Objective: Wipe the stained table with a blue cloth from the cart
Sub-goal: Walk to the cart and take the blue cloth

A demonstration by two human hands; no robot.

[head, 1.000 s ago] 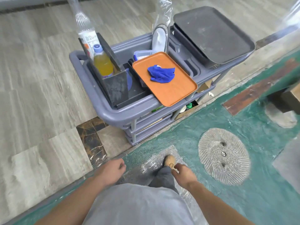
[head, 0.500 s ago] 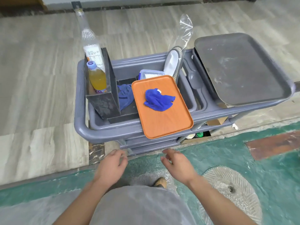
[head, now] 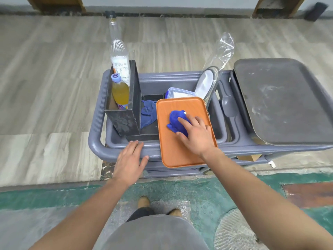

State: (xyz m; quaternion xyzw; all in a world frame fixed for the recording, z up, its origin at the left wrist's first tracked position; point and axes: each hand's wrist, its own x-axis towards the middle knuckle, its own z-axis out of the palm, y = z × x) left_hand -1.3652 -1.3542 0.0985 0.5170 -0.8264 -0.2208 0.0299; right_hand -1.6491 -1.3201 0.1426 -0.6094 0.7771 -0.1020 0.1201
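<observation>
A crumpled bright blue cloth [head: 174, 120] lies on an orange tray [head: 173, 152] resting across the top of a grey cart [head: 97, 141]. My right hand [head: 195, 134] lies on the cloth, fingers spread over it with the thumb at its near side; a firm grip is not visible. My left hand [head: 128, 160] rests flat and open on the cart's front rim. A second, paler blue cloth [head: 148, 113] sits in the cart's bin, left of the tray. No table is in view.
A black box [head: 126, 120] at the cart's left holds a clear bottle [head: 119, 55] and a juice bottle [head: 120, 92]. A dark grey tray [head: 282, 101] covers the cart's right end. A lidded container [head: 177, 92] and a bagged item [head: 207, 83] stand behind the orange tray.
I have come closer to the cart. My right hand reached forward from below onto the blue cloth, and my left hand rose to the cart's front rim.
</observation>
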